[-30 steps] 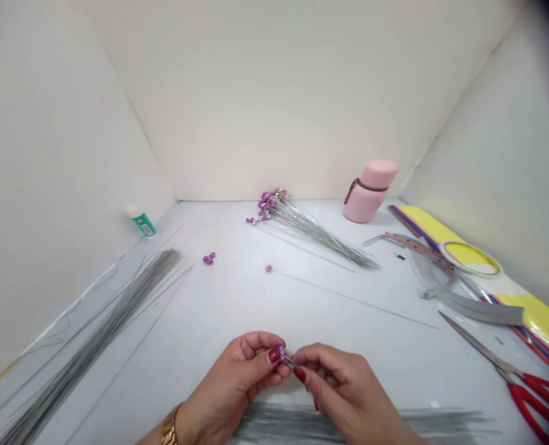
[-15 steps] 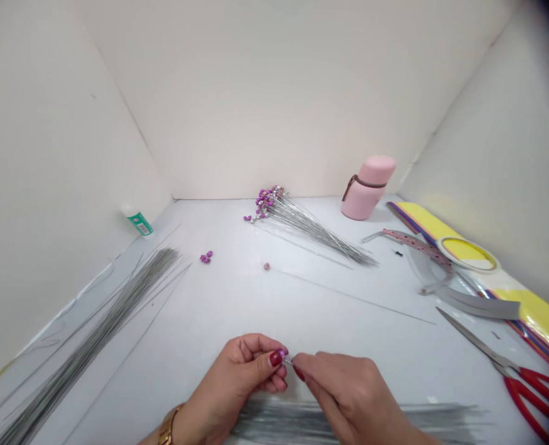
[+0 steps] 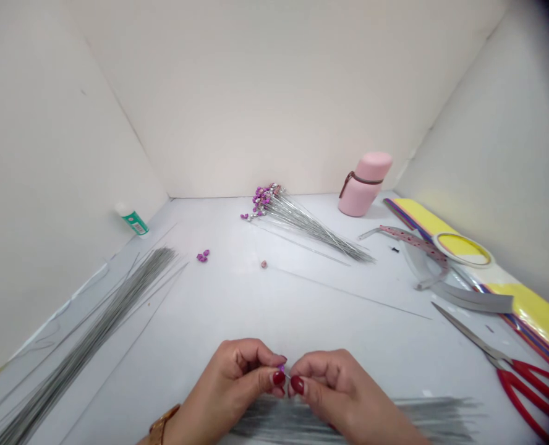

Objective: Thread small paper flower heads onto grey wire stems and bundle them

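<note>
A small purple bead (image 3: 281,368) is pinched between the thumb and fingers of my left hand (image 3: 244,386). From it a short bit of thin wire (image 3: 288,375) runs to my right hand (image 3: 334,386), whose thumb and fingertips are closed on it. Both hands almost touch at the fingertips, above a bundle of grey wires (image 3: 434,417) at the near edge. Beyond them, one wire with a pinkish bead (image 3: 264,264) lies on the table, and a few loose purple beads (image 3: 203,256) lie to its left.
Beaded wires (image 3: 311,228) lie at the back, near a pink bottle (image 3: 365,185). Another wire bundle (image 3: 98,334) stretches along the left. Red-handled scissors (image 3: 497,358), a tape roll (image 3: 462,249) and yellow packets (image 3: 529,309) occupy the right. A green-and-white tube (image 3: 135,222) is back left.
My right hand has turned so that its thumb, with a red nail, now faces me beside the wire. My left hand keeps its pinch. The whole view has shifted slightly.
</note>
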### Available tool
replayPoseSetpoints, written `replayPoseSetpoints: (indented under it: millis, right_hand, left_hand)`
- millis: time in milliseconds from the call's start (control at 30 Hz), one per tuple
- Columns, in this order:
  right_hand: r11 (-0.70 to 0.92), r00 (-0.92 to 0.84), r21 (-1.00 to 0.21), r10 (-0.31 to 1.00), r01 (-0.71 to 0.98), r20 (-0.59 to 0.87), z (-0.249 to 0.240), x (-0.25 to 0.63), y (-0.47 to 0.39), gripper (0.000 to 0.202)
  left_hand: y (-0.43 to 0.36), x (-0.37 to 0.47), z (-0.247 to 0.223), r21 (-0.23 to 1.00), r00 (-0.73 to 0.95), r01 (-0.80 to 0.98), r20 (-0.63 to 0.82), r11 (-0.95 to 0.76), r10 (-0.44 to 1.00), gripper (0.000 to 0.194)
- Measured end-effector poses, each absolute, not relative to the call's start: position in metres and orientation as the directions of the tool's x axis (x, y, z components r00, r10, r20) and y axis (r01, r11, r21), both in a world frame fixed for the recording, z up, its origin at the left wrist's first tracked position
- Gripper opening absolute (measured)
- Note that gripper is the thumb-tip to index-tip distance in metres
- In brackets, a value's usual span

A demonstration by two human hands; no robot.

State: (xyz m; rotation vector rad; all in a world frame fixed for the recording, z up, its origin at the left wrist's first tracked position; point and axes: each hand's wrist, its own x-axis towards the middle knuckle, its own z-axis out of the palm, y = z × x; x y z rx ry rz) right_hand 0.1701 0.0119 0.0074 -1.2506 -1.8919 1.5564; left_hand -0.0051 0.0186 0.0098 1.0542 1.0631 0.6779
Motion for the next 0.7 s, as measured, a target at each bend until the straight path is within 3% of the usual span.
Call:
replayPoseSetpoints:
  millis: [67,133,267,333,367,433,500,567,633,700]
  right_hand:
    - [-0.022,-0.533,-0.923,0.811,0.383,-0.241,0.005,0.17,0.011,0.034]
    - [0.201,-0.542,-0.875,0.837,0.44,-0.08,0.001,0.171,0.009,0.037]
    - [0.634,-0.569,-0.568,0.758,0.525,0.32,-0.005,0.174,0.002,0.032]
    - [0.668,-0.585,-0.532,0.733,0.521,0.348,-0.003,0.174,0.002,0.031]
    - [0.603,-0.575,-0.624,0.767,0.497,0.284,-0.001,0.173,0.003,0.031]
    - [0.228,-0.544,-0.894,0.839,0.385,-0.02,0.004,0.171,0.005,0.03]
    - [-0.186,-0.542,-0.948,0.785,0.257,-0.301,0.008,0.168,0.008,0.03]
    - [-0.27,-0.542,-0.937,0.765,0.221,-0.348,0.009,0.166,0.008,0.031]
    - [-0.021,-0.543,-0.953,0.818,0.303,-0.19,0.01,0.166,0.007,0.029]
    - [0.385,-0.58,-0.808,0.812,0.446,0.067,0.008,0.168,0.005,0.03]
  left_hand:
    - [0.018,-0.006,0.013,0.94,0.39,0.07,-0.333,0.333,0.858,0.012]
    - [0.018,-0.006,0.015,0.933,0.386,0.057,-0.349,0.356,0.854,0.011]
    - [0.018,-0.003,0.016,0.878,0.364,-0.04,-0.431,0.476,0.826,0.008]
    - [0.018,-0.003,0.017,0.876,0.365,-0.058,-0.428,0.48,0.827,0.009]
    - [0.018,-0.003,0.018,0.883,0.372,-0.05,-0.417,0.467,0.829,0.008]
    - [0.017,-0.004,0.02,0.914,0.394,0.003,-0.375,0.407,0.839,0.009]
    - [0.017,-0.006,0.022,0.939,0.424,0.068,-0.333,0.337,0.842,0.012]
    - [0.016,-0.007,0.022,0.944,0.439,0.09,-0.325,0.319,0.838,0.012]
    - [0.016,-0.007,0.02,0.93,0.44,0.058,-0.35,0.362,0.827,0.01]
    - [0.017,-0.006,0.016,0.908,0.435,0.008,-0.379,0.418,0.817,0.01]
